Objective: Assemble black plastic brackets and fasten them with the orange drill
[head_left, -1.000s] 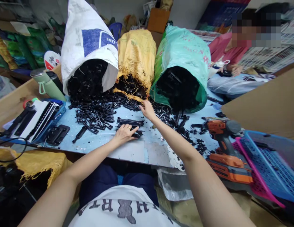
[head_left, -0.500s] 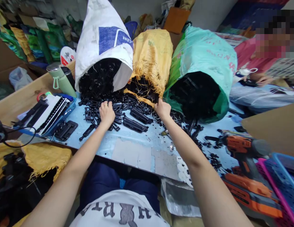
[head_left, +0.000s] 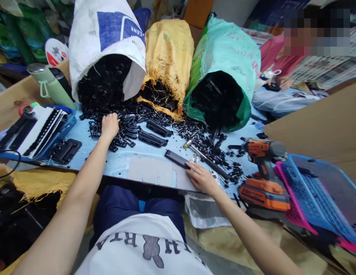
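Observation:
My left hand [head_left: 109, 126] lies knuckles-up on a pile of black plastic parts [head_left: 124, 128] spilled in front of the white sack [head_left: 106, 42], fingers curled into the pile; what they grip is hidden. My right hand [head_left: 201, 176] rests near the table's front edge, fingertips touching a flat black plastic bar [head_left: 176, 159] that lies on the blue tabletop [head_left: 120, 160]. A metal-tipped tool [head_left: 206, 158] lies just beyond that hand. Two long black assembled pieces [head_left: 153, 133] lie between my hands.
A yellow sack [head_left: 169, 49] and a green sack [head_left: 226, 65] of black parts lie open at the back. An orange cordless drill [head_left: 264, 168] stands right, beside blue and pink baskets [head_left: 318, 191]. A green flask [head_left: 50, 86] and a blue tray [head_left: 40, 133] sit left. Another person [head_left: 278, 61] sits far right.
My right hand has come back from the yellow sack's mouth to the front edge, now with a black bar at its fingertips. My left hand stays on the parts pile.

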`<state>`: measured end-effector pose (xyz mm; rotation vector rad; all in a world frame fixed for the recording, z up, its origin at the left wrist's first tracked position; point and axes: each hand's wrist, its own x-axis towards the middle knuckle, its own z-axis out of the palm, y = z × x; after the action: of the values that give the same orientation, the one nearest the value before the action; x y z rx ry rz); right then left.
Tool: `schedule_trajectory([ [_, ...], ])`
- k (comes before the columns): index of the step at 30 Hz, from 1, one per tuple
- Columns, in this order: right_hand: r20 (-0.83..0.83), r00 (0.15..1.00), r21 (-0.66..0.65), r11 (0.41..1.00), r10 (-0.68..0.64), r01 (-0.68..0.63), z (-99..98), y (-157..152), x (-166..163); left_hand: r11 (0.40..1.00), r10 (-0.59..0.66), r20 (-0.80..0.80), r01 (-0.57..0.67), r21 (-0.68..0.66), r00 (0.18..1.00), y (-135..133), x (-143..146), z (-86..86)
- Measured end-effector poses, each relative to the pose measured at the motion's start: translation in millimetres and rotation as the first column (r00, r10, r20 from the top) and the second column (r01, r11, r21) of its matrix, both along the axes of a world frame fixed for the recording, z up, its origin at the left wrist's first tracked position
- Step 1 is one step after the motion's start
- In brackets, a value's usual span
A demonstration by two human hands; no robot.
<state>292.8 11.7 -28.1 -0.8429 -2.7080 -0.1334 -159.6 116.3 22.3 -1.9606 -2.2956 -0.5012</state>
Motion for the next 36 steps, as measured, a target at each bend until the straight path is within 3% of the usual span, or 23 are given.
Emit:
schedule_trajectory([
  [2,-0.034,0.990,-0.050,0.989,-0.138,0.136,0.1,2,-12,0.998,-0.054,0.007,0.054,0.011,0.998,-22,21,20.3],
  [5,-0.078,0.952,-0.127,0.951,-0.294,0.283,1.2,17,-48,0.951,-0.308,-0.045,0.308,-0.015,0.950,-63,60,49.8],
  [8,-0.059,0.938,-0.262,0.912,-0.342,0.316,2.9,31,-82,0.866,-0.483,-0.047,0.469,-0.174,0.875,-96,95,56.4],
  [11,-0.168,0.935,-0.452,0.867,-0.312,0.209,6.8,33,-101,0.799,-0.545,0.021,0.528,-0.287,0.838,-110,118,31.7],
  [13,-0.330,0.869,-0.617,0.781,-0.368,0.097,10.4,28,-110,0.770,-0.588,0.153,0.608,-0.195,0.794,-111,128,6.1],
  [14,-0.401,0.808,-0.703,0.710,-0.433,0.032,12.2,24,-114,0.769,-0.594,0.249,0.631,-0.105,0.765,-111,133,-6.2],
  [16,-0.470,0.659,-0.832,0.544,-0.587,-0.110,14.8,18,-125,0.794,-0.561,0.476,0.603,0.077,0.678,-112,143,-25.5],
  [18,-0.470,0.535,-0.881,0.417,-0.703,-0.226,16.0,14,-136,0.830,-0.494,0.665,0.530,0.171,0.560,-115,152,-35.0],
  [21,-0.450,0.480,-0.891,0.342,-0.753,-0.298,16.1,11,-142,0.875,-0.433,0.765,0.426,0.231,0.476,-120,159,-33.3],
  [23,-0.471,0.548,-0.882,0.376,-0.691,-0.284,16.5,12,-136,0.892,-0.432,0.739,0.365,0.267,0.516,-122,159,-27.6],
  [26,-0.524,0.692,-0.808,0.548,-0.497,-0.218,18.8,15,-121,0.894,-0.442,0.672,0.357,0.272,0.594,-125,159,-21.0],
  [28,-0.537,0.743,-0.736,0.653,-0.399,-0.181,21.1,15,-117,0.891,-0.452,0.646,0.353,0.287,0.615,-128,164,-19.7],
  [30,-0.566,0.724,-0.691,0.706,-0.394,-0.157,22.7,11,-118,0.889,-0.455,0.637,0.278,0.364,0.622,-132,172,-19.9],
  [33,-0.630,0.627,-0.666,0.734,-0.458,-0.133,23.1,3,-126,0.855,-0.467,0.626,0.140,0.499,0.624,-136,184,-20.1],
  [36,-0.640,0.643,-0.618,0.779,-0.420,-0.105,23.9,-6,-130,0.827,-0.523,0.600,0.189,0.530,0.606,-136,185,-17.0],
])
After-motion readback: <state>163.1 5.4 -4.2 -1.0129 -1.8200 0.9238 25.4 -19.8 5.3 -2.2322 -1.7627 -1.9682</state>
